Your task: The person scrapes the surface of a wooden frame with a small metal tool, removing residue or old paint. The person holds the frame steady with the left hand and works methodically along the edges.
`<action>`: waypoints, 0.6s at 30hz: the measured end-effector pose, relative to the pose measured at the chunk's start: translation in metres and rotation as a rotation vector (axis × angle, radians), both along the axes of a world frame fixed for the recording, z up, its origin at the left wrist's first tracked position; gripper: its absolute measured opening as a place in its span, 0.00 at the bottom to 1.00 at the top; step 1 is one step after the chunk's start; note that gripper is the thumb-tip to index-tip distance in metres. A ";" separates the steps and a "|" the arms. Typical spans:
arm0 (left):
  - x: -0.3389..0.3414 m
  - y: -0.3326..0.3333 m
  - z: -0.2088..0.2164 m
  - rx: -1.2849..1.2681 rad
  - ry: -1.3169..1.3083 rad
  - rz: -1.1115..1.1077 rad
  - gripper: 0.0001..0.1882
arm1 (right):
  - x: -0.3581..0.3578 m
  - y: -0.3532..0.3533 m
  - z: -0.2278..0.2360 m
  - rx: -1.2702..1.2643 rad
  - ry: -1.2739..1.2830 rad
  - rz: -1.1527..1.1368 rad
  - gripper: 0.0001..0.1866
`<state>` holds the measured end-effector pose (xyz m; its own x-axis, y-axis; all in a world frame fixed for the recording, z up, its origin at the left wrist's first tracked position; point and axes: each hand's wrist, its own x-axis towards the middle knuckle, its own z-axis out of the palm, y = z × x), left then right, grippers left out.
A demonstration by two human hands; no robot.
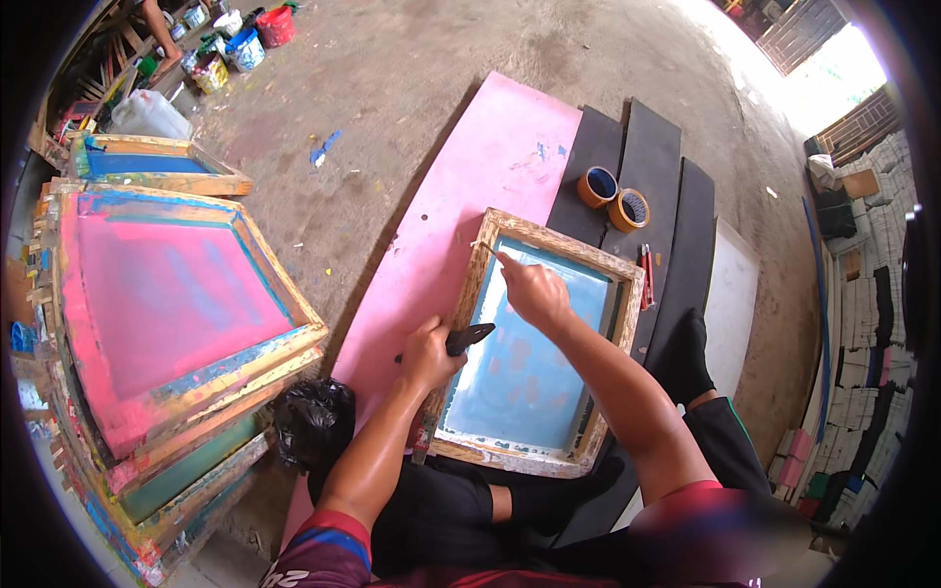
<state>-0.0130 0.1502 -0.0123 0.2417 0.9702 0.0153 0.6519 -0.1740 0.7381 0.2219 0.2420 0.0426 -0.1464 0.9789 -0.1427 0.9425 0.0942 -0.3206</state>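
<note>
I'm gripping a black tool (469, 339) in my closed left hand (427, 355) at the wooden screen frame (470, 294) on the pink board (470, 186), while my right hand (534, 291) is pinching a thin stick against the blue mesh's (524, 367) top corner, most mesh untouched.

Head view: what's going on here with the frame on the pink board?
A seated person works on a wooden screen-printing frame lying on a pink board. The left hand holds a dark-handled tool at the frame's left edge, while the right hand pinches something thin near the top-left corner. Two tape rolls sit beyond; stacked frames stand to the left.
</note>
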 end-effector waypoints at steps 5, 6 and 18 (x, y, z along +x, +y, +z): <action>0.005 0.001 0.000 0.040 -0.023 0.024 0.29 | 0.008 -0.002 -0.015 -0.060 0.210 -0.145 0.21; 0.006 0.002 0.000 0.036 -0.019 0.015 0.31 | 0.012 -0.001 -0.022 -0.046 0.296 -0.148 0.20; 0.005 0.003 0.006 0.013 -0.034 0.009 0.32 | 0.030 0.011 -0.028 -0.287 0.645 -0.219 0.20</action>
<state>-0.0082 0.1536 -0.0062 0.2319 0.9721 0.0360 0.6279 -0.1779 0.7577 0.2520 0.2534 0.0146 -0.0933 0.9323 -0.3495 0.5461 -0.2456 -0.8009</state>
